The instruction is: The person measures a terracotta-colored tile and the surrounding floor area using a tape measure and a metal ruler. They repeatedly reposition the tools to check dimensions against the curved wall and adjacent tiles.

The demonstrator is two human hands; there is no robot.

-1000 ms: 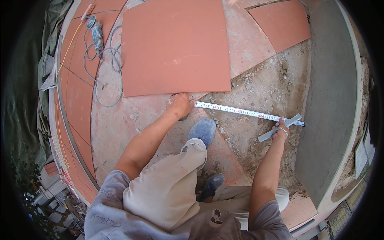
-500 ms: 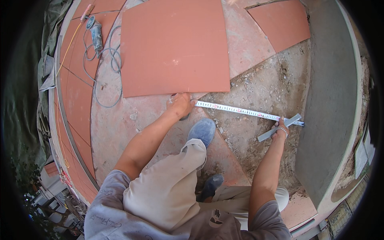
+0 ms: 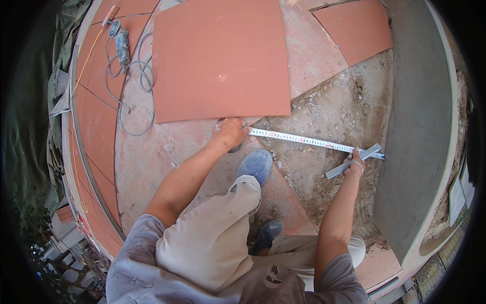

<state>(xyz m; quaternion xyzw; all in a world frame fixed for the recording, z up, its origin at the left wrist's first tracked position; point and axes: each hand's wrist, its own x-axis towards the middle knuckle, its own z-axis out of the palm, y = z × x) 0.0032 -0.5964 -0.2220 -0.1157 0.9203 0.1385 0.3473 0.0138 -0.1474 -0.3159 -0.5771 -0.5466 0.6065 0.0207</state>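
A white tape measure [image 3: 298,138] stretches from left to right over rough ground. My left hand [image 3: 232,134] is closed around its near-hidden case, just below the front edge of a large red slab [image 3: 220,66]. My right hand [image 3: 354,163] is closed on the tape close to its far end, and also grips a flat grey metal strip [image 3: 335,173] that crosses the tape at a slant. The tape's tip reaches the foot of a grey curved wall [image 3: 412,126]. Fingers hide part of both the tape and the strip.
An angle grinder [image 3: 121,45] with a looped grey cable [image 3: 121,109] lies at the upper left on red slabs. A cut red slab [image 3: 357,31] sits at the upper right. Loose rubble [image 3: 324,101] covers the ground beside the wall. My blue shoe [image 3: 254,166] stands below the tape.
My left hand has slid very slightly to the right along the tape, covering a little more of it. My right hand and the metal strip look unmoved.
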